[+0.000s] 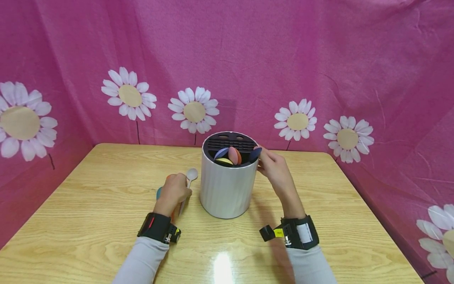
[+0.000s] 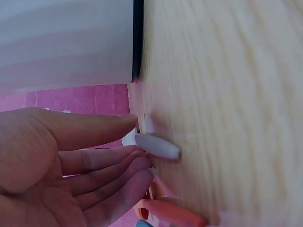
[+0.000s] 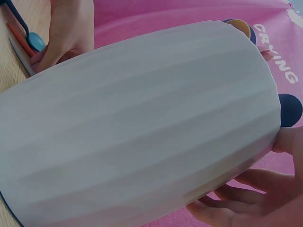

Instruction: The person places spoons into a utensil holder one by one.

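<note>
A white ribbed utensil holder [image 1: 225, 189] stands upright, its black slotted insert [image 1: 230, 144] on top. Several coloured utensil heads stick out of the opening, among them a pink one [image 1: 233, 155] and a dark blue one [image 1: 255, 153]. My right hand [image 1: 274, 170] holds the holder at its right rim, beside the dark blue head, with fingers along the outer wall. Left of the holder my left hand [image 1: 175, 188] reaches over a light grey spoon [image 1: 192, 174] on the table. In the left wrist view, thumb and fingers stand apart around the grey handle's end [image 2: 158, 146].
An orange utensil [image 2: 173, 213] and a teal spoon [image 3: 36, 41] lie beside the left hand, partly hidden under it in the head view. The wooden table [image 1: 88, 221] meets a pink cloth backdrop [image 1: 248, 59] with white flowers at its back and sides.
</note>
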Motion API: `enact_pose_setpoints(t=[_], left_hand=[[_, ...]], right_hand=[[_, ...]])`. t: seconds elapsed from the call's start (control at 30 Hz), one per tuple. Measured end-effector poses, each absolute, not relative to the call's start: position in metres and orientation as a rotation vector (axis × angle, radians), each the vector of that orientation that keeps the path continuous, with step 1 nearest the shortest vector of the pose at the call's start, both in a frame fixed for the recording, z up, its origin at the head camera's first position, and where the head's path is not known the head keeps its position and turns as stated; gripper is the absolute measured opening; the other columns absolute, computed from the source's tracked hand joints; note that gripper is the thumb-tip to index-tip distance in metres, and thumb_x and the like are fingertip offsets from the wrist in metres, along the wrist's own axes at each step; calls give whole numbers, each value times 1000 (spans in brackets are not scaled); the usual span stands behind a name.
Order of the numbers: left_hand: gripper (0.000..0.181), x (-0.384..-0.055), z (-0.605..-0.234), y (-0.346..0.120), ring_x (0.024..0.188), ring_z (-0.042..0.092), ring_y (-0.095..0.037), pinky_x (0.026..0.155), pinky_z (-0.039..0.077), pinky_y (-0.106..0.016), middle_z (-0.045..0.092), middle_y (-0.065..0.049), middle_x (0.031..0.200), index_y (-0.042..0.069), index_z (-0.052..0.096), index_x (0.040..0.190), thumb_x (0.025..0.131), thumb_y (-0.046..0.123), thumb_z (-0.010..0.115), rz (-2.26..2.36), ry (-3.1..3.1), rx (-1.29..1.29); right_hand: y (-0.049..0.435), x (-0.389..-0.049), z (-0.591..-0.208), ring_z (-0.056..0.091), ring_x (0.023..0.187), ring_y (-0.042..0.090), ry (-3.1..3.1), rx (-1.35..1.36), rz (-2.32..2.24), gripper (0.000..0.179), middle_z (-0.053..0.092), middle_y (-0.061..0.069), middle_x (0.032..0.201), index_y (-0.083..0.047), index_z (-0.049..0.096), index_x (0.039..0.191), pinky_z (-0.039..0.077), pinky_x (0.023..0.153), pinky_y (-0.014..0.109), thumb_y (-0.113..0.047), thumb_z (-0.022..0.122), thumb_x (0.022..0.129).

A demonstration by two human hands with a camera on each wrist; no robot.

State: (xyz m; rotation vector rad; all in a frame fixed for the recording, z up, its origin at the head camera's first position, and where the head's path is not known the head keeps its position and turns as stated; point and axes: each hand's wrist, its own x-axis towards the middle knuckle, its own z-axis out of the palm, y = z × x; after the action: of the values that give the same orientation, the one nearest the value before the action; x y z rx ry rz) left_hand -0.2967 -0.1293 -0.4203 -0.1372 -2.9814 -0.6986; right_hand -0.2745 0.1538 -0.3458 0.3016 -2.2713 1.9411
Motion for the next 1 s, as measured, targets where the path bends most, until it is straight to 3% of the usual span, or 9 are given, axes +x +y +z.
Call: enact_pose_setpoints(t=[0.5, 0.77, 1.0], left_hand=[[38, -295, -422, -129, 54, 33, -16, 44, 23, -26, 28, 1, 57, 12, 38, 51, 71, -9, 63, -697, -2952, -178], [25, -295, -421, -129, 59, 43, -20, 47, 32, -27, 40, -3, 62, 7, 52, 58, 73, -9, 64, -681, -2962, -161], [34, -294, -421, -129, 55, 37, -18, 45, 27, -27, 33, -1, 58, 10, 44, 52, 72, -9, 63, -721, -2950, -153]], right_hand=[[155, -275, -347, 53, 118, 20, -2269, 302, 1948, 54, 53, 8, 136, -9, 54, 139, 44, 97, 43, -47, 50, 100], [154, -275, -346, 54, 117, 19, -2264, 303, 1952, 53, 54, 8, 135, -8, 54, 138, 44, 97, 43, -46, 51, 100], [154, -275, -347, 54, 117, 20, -2274, 300, 1937, 53, 55, 8, 134, -9, 55, 138, 45, 96, 43, -47, 50, 100]])
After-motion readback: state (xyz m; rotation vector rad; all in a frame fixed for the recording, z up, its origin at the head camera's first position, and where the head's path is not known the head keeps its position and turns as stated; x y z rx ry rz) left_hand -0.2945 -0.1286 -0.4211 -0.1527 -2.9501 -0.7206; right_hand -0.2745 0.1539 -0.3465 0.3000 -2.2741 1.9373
